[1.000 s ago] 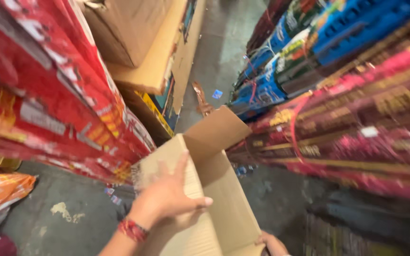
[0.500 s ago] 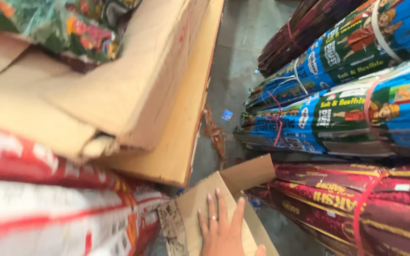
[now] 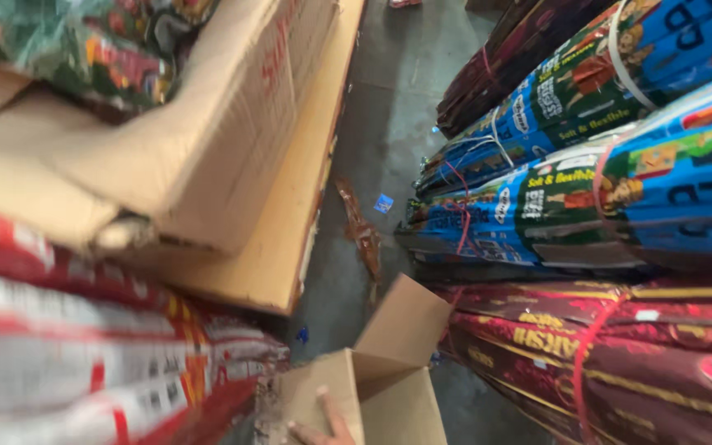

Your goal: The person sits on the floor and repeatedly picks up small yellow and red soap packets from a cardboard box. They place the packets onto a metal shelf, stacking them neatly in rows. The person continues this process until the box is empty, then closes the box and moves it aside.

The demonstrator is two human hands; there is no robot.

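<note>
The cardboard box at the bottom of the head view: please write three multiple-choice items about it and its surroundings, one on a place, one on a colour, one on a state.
1. Where does the hand rest?
A. On the cardboard box
B. On the blue bundles
C. On the floor

2. What colour is the small scrap lying on the grey floor?
A. Yellow
B. Blue
C. White

3. In what state is the flap of the cardboard box?
A. Taped shut
C. Torn off and lying on the floor
B. Raised open

Key: 1 A, the fingers lie flat on the box's brown panel at the bottom edge. 2 B, the scrap is bright blue beside the tied blue bundles. 3 B, the flap stands up above the box's open top.
</note>
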